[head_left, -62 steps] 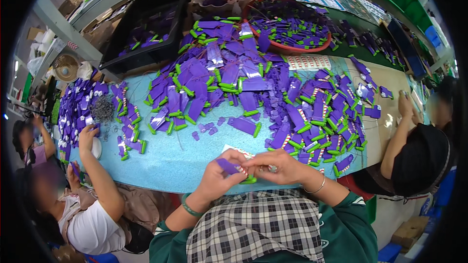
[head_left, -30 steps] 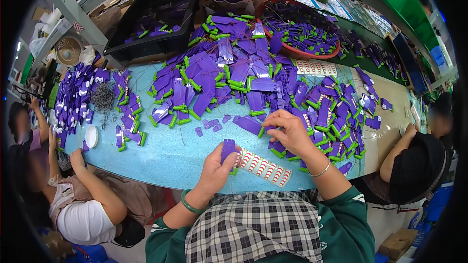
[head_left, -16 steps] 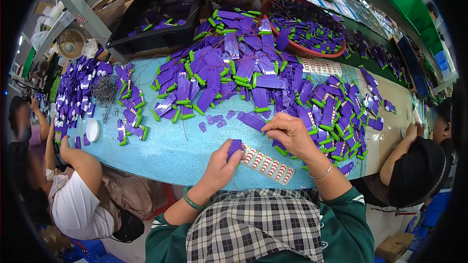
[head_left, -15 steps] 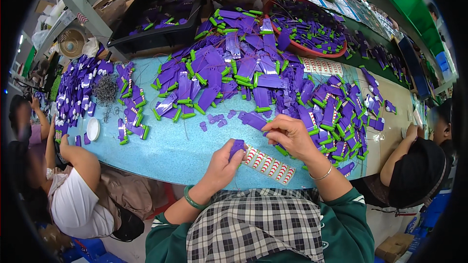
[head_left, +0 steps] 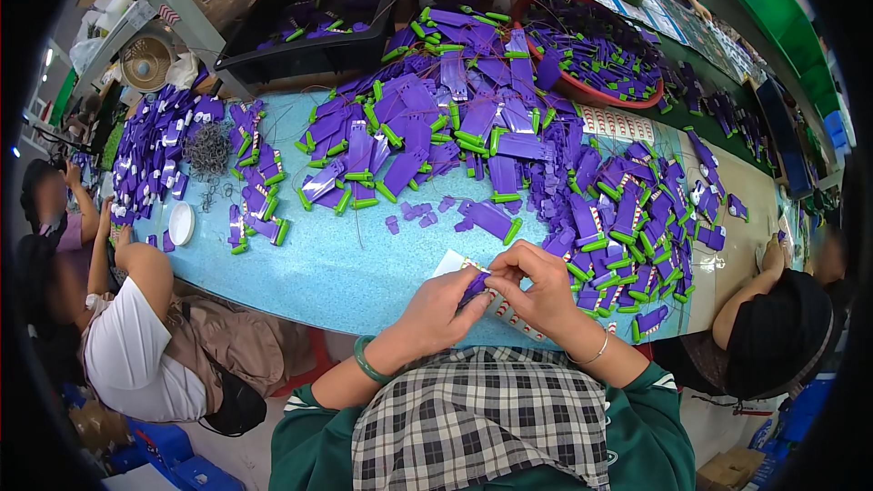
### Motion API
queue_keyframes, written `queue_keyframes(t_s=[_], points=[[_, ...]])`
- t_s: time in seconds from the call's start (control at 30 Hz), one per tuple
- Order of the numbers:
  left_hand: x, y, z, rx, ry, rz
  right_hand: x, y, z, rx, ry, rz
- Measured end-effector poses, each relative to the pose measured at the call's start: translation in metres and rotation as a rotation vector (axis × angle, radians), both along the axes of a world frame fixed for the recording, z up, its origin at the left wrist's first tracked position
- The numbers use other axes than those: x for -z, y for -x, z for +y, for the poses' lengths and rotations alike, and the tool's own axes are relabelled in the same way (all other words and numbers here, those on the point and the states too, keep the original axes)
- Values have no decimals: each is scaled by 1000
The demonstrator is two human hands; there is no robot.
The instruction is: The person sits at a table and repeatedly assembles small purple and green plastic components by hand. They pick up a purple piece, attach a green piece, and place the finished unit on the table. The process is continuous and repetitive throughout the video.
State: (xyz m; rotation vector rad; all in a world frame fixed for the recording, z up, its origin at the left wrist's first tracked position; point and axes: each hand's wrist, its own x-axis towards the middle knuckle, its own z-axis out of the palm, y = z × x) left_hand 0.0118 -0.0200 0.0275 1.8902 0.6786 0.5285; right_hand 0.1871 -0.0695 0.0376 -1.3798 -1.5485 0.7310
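Observation:
Near the front edge of the table, both my hands meet in front of the plaid apron. My left hand [head_left: 435, 314] is closed around a small purple plastic piece [head_left: 475, 287]. Thumb and fingers of my right hand [head_left: 536, 295] are pinched together against that piece's right side; whatever they grip is hidden. Beneath the hands lies a sticker sheet [head_left: 449, 264] with red and white arrow stripes, mostly covered. Just beyond rests a flat purple part with a green end [head_left: 491, 216], beside a few small purple bits [head_left: 418, 212].
A large heap of purple and green parts [head_left: 427, 118] spreads beyond, with striped parts [head_left: 627, 209] at right. Behind stand a black tray [head_left: 309, 59] and a red basin [head_left: 627, 105]. Left are a wire tangle [head_left: 207, 147] and a white dish [head_left: 182, 223]. People sit on both sides.
My right hand has come down and left to meet my left hand at the purple piece. The left hand has shifted right, now covering more of the sticker sheet. The view has shifted slightly.

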Motion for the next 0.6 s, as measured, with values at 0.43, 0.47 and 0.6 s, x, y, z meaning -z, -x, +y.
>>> queue_keyframes(t_s=[0.43,0.47,0.6], points=[[2,5,-6,32,394,45,12,5,-3,-86,194,131],[5,5,-7,17,448,-13,15,4,-2,-102,229,160],[8,-3,-6,-237,571,-345,22,3,12,-65,338,797]])
